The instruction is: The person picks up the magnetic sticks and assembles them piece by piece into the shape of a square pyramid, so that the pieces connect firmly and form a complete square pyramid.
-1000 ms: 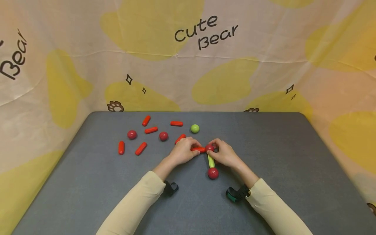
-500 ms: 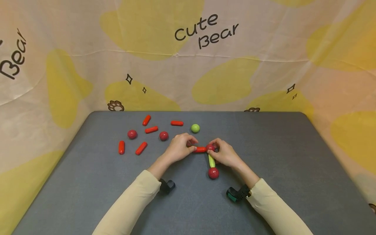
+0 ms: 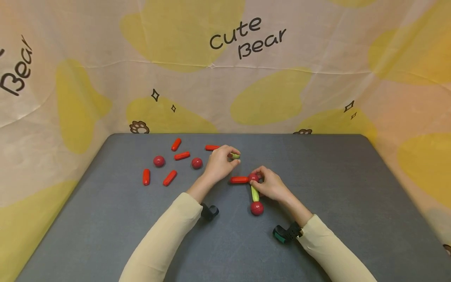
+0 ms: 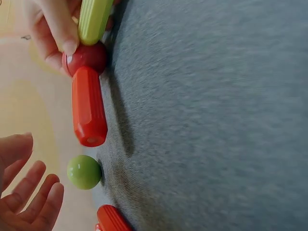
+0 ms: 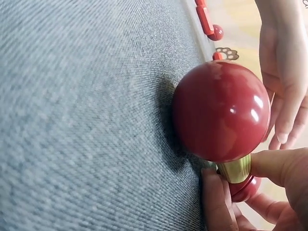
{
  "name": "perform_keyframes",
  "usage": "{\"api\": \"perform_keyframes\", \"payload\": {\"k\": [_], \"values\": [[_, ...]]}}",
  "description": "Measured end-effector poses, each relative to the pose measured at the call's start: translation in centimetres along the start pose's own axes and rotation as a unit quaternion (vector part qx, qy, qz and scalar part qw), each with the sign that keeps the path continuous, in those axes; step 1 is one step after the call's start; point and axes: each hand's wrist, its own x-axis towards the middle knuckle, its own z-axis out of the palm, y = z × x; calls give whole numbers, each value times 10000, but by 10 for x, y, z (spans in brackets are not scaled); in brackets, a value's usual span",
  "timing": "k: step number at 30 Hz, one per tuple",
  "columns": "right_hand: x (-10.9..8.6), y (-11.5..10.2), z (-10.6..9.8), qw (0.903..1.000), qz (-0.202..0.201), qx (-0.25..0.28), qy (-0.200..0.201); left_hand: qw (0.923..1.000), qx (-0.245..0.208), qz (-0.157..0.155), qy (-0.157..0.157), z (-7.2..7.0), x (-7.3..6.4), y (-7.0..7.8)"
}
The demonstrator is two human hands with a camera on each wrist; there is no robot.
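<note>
My right hand (image 3: pixel 270 185) pinches a red ball (image 4: pixel 91 58) between thumb and fingers. A yellow-green ribbed stick (image 3: pixel 255 193) runs from that ball to a second red ball (image 3: pixel 257 208) nearer me. Out of its left side juts a red stick (image 3: pixel 238 179), its free end bare in the left wrist view. My left hand (image 3: pixel 218 163) hovers by a green ball (image 4: pixel 84 172), which its fingers partly cover in the head view. In the left wrist view those fingers are spread and apart from the green ball.
On the grey table (image 3: pixel 105 219), two loose red balls, one a dark red ball (image 3: pixel 159 161), lie left of my left hand. Several red sticks surround them, such as a slanted stick (image 3: pixel 170 178). A stick (image 3: pixel 211 147) lies behind my left hand. A printed cloth (image 3: pixel 190 98) closes off the back.
My left hand has let go of the red stick, which stays against the pinched ball, and has moved away from me to the green ball. My right hand keeps its hold.
</note>
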Motion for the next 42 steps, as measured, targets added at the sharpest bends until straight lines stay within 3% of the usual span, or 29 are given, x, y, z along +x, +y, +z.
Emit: {"api": "perform_keyframes", "payload": {"k": [8,13,21,30,33,42], "values": [[-1,2,-3,10000,-11,-45,27,9985,343,-285,330,4,21,-5],[-1,4,-3,9994,-42,-299,152,9972,485,-547,138,10,28,-7],[-1,5,-1,9988,-138,-422,219,9949,828,-503,-265,15,32,-6],[-2,4,0,9987,-300,-359,184,9935,893,-647,-297,20,30,-13],[-2,4,-1,9987,-321,-347,181,9943,840,-589,-290,19,29,-13],[-1,5,0,9991,-260,-287,191,9969,632,-32,-467,4,19,-3]]}}
